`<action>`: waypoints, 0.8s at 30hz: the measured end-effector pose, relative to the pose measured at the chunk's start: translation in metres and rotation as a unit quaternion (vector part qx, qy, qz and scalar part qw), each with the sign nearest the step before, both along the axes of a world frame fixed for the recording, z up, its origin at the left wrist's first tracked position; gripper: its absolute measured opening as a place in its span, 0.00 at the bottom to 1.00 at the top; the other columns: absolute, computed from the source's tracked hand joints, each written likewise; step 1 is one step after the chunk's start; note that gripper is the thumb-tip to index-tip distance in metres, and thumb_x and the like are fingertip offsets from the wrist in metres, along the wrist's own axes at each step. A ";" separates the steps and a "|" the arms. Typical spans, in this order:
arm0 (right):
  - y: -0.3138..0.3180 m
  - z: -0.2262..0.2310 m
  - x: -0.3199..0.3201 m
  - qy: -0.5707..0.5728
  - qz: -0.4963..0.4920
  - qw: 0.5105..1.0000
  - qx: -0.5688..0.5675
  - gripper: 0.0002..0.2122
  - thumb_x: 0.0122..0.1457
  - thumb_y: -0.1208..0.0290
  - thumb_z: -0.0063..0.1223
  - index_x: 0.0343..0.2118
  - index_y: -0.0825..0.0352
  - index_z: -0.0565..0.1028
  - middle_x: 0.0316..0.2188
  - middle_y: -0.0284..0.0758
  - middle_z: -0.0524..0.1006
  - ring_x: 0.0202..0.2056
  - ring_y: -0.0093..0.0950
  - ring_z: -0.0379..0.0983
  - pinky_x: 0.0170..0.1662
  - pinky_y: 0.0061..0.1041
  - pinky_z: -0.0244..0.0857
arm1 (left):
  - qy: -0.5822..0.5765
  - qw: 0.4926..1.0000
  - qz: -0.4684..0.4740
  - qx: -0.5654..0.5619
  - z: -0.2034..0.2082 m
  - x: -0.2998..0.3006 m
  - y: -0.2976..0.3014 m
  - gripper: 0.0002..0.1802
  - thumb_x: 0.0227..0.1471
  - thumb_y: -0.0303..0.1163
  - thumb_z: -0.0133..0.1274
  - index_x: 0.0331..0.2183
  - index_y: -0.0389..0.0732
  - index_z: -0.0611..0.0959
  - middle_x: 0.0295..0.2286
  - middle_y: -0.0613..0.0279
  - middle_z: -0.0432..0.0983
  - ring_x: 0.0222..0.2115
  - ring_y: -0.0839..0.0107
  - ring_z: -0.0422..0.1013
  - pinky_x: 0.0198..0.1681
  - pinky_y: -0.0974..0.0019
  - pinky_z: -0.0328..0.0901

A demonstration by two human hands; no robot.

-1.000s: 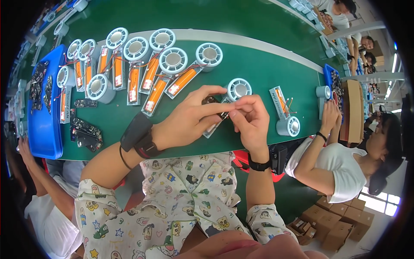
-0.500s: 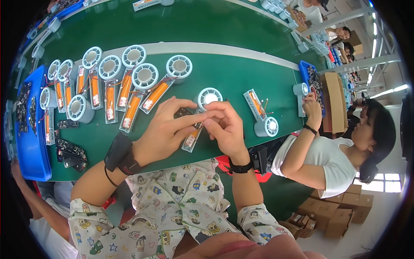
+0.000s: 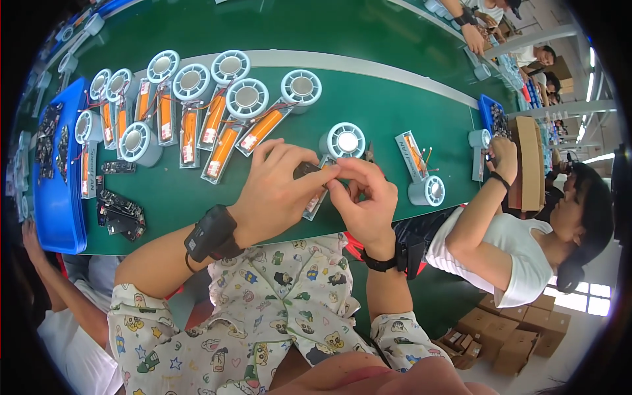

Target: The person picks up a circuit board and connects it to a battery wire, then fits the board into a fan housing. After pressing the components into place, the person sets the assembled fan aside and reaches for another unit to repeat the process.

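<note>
A handheld fan (image 3: pixel 345 140) with a pale blue round head lies in front of me, its handle partly hidden beneath my fingers. My left hand (image 3: pixel 283 187) is closed over the handle, with a small dark circuit board (image 3: pixel 305 170) showing between its fingers. My right hand (image 3: pixel 365 203) is closed in a pinch, its thumb and forefinger meeting the left fingertips above the handle. Whatever those right fingers grip is hidden. To the right lies another fan (image 3: pixel 428 191), its clear-edged handle open with thin wires sticking up.
Several opened fans (image 3: pixel 247 99) with orange batteries and red wires crowd the left. Loose circuit boards (image 3: pixel 122 214) lie near a blue tray (image 3: pixel 60 224) of more boards. At the right, a co-worker's hand (image 3: pixel 503 158) works beside a cardboard box (image 3: pixel 525 164).
The whole view has shifted, so the table's things appear farther right. Both hands stay together over the fan handle, with the right fingers curled more tightly.
</note>
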State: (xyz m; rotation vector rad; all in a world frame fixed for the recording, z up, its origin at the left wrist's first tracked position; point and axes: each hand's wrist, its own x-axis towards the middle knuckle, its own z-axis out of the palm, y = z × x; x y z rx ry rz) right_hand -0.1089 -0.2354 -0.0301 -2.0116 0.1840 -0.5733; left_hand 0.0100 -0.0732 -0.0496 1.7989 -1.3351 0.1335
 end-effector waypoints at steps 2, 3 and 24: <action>0.004 0.000 0.002 0.002 -0.012 1.000 -0.009 0.16 0.55 0.87 0.61 0.47 0.70 0.77 0.37 0.33 0.84 0.21 0.08 0.64 0.22 0.11 0.53 | -0.014 1.000 0.011 0.009 0.001 -0.002 0.003 0.24 0.48 0.24 0.64 0.49 0.51 0.86 0.41 0.63 0.75 0.45 0.62 0.71 0.58 0.46 0.58; 0.006 0.002 0.003 0.011 -0.012 1.000 0.019 0.15 0.55 0.87 0.61 0.45 0.70 0.76 0.37 0.33 0.84 0.20 0.07 0.63 0.22 0.11 0.53 | -0.027 0.999 0.021 0.017 0.002 -0.004 0.004 0.24 0.48 0.25 0.63 0.49 0.51 0.86 0.41 0.64 0.75 0.45 0.62 0.71 0.57 0.47 0.57; -0.006 0.027 0.005 0.065 -0.021 0.989 -0.132 0.07 0.57 0.82 0.65 0.39 0.73 0.82 0.33 0.37 0.81 0.31 0.22 0.77 0.34 0.19 0.70 | 0.418 0.906 -0.073 0.007 0.013 0.009 0.000 0.21 0.59 0.26 0.59 0.54 0.35 0.81 0.38 0.60 0.76 0.39 0.68 0.75 0.43 0.64 0.70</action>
